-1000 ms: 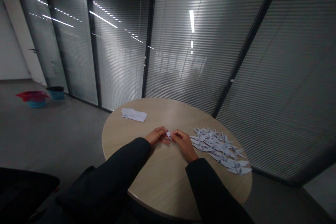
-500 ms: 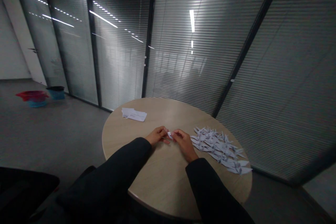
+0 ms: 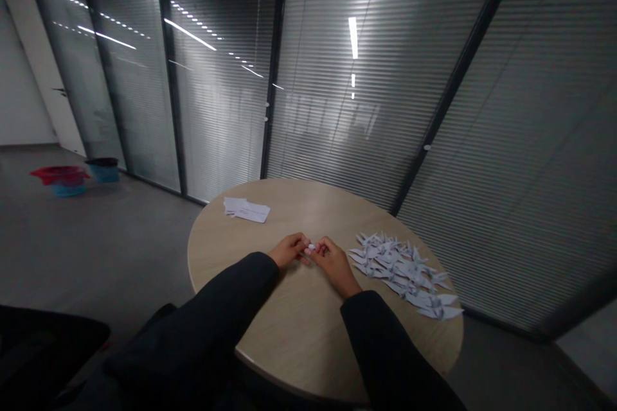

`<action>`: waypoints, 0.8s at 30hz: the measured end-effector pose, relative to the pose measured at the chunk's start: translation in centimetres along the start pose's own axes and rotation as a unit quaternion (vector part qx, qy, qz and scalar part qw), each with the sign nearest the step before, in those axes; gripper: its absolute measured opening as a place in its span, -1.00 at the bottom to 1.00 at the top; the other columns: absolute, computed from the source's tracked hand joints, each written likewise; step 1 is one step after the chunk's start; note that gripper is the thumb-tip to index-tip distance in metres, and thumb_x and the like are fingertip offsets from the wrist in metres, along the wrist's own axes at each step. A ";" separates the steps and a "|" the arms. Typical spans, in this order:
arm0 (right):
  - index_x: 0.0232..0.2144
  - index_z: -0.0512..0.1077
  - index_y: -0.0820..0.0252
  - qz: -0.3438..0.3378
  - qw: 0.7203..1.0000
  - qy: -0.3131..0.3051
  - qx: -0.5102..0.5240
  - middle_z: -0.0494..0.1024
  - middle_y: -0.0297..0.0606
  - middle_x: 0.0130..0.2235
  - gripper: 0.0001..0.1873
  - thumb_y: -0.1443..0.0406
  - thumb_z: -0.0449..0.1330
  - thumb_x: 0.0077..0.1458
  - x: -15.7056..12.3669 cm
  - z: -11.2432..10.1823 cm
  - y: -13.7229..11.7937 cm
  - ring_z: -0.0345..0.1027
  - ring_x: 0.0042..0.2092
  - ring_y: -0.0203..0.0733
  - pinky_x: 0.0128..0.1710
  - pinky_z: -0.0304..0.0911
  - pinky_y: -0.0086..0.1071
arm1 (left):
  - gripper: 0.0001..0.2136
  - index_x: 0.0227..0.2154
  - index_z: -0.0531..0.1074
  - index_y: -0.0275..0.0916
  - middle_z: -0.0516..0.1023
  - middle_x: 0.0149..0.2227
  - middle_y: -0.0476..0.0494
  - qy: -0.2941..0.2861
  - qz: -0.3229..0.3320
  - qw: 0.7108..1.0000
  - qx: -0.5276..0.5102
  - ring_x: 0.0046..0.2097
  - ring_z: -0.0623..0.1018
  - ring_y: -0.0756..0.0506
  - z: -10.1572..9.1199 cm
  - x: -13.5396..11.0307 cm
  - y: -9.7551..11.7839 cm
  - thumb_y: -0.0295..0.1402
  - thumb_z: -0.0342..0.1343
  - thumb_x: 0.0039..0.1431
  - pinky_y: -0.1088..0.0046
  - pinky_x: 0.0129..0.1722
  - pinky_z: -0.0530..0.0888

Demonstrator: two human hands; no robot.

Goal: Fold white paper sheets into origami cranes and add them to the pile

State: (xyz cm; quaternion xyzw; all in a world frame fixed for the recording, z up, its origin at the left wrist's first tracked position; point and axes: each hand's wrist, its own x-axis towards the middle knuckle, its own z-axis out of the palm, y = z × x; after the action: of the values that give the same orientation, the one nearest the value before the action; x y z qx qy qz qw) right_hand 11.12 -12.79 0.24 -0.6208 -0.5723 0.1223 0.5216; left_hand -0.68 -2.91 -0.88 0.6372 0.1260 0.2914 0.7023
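A small piece of folded white paper (image 3: 312, 246) is held between my two hands over the middle of the table (image 3: 289, 308). My left hand (image 3: 290, 250) pinches it from the left, fingers closed. From the right, my right hand (image 3: 333, 261) grips it with thumb and fingertips. Most of the paper is hidden by the fingers, so its folded shape does not show. Just right of my right hand lies a spread of several folded paper cranes (image 3: 402, 273), packed close together. A small stack of flat paper sheets (image 3: 248, 209) rests at the far left of the tabletop.
Behind the round table runs a glass partition with blinds (image 3: 347, 109). A red and blue basin (image 3: 65, 180) and a dark-rimmed blue bucket (image 3: 103, 170) stand on the floor at left. A black chair (image 3: 48, 353) is at lower left.
My right fingers have shifted slightly left and closed further over the folded paper, so less of it shows. The cranes and the stack of sheets lie as before.
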 end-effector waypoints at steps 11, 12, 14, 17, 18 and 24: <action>-0.51 0.29 0.15 -0.010 1.000 -0.009 0.011 0.31 -0.40 -0.52 -0.70 0.06 0.14 -0.01 0.0 0.0 0.3 0.21 -0.43 -0.27 -0.42 0.12 -0.44 | -0.58 -0.53 0.26 -0.30 0.37 -0.52 -0.01 0.004 0.003 1.000 0.027 -0.50 0.50 0.00 -0.1 0.0 0.0 -0.01 0.19 -0.11 0.49 -0.49 0.43; -0.50 0.29 0.16 -0.010 1.000 -0.010 0.011 0.32 -0.40 -0.52 -0.70 0.06 0.15 -0.01 0.0 0.0 0.4 0.21 -0.43 -0.27 -0.42 0.12 -0.44 | -0.59 -0.53 0.26 -0.30 0.37 -0.52 -0.01 0.006 0.003 1.000 0.028 -0.51 0.49 0.00 -0.1 -0.1 0.0 -0.01 0.19 -0.10 0.50 -0.50 0.43; -0.50 0.30 0.16 -0.011 1.000 -0.015 0.011 0.32 -0.40 -0.51 -0.71 0.06 0.16 -0.02 0.1 0.1 0.7 0.21 -0.43 -0.28 -0.41 0.12 -0.44 | -0.60 -0.52 0.26 -0.30 0.37 -0.53 -0.01 0.012 0.004 0.999 0.029 -0.52 0.49 0.01 0.0 -0.1 0.0 -0.02 0.18 -0.08 0.49 -0.51 0.42; -0.49 0.31 0.17 -0.014 1.000 -0.018 0.012 0.32 -0.41 -0.51 -0.71 0.07 0.17 -0.02 0.3 0.1 1.2 0.23 -0.42 -0.28 -0.40 0.12 -0.44 | -0.58 -0.53 0.26 -0.30 0.36 -0.53 0.00 0.018 0.006 1.000 0.024 -0.52 0.47 0.01 0.0 -0.1 0.0 0.00 0.18 -0.09 0.46 -0.50 0.44; -0.49 0.31 0.17 -0.014 1.000 -0.018 0.011 0.32 -0.41 -0.51 -0.71 0.07 0.17 -0.03 0.3 0.1 1.3 0.23 -0.42 -0.28 -0.40 0.12 -0.44 | -0.57 -0.53 0.27 -0.30 0.36 -0.53 0.00 0.016 0.006 1.000 0.021 -0.51 0.47 0.00 0.0 -0.1 0.0 0.01 0.19 -0.12 0.45 -0.49 0.45; -0.49 0.31 0.16 -0.008 1.000 -0.012 0.021 0.34 -0.41 -0.52 -0.72 0.06 0.16 -0.02 0.3 0.0 1.0 0.23 -0.46 -0.29 -0.42 0.13 -0.44 | -0.50 -0.53 0.32 -0.34 0.39 -0.52 -0.04 0.005 0.003 1.000 0.010 -0.47 0.47 0.00 0.1 -0.2 0.8 0.06 0.24 -0.26 0.46 -0.46 0.45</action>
State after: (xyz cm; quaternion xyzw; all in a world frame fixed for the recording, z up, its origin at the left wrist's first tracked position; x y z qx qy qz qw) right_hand 11.79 -12.35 -0.47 -0.6033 -0.5810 0.1379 0.5286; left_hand -0.98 -3.13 -0.15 0.6430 0.1307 0.2951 0.6945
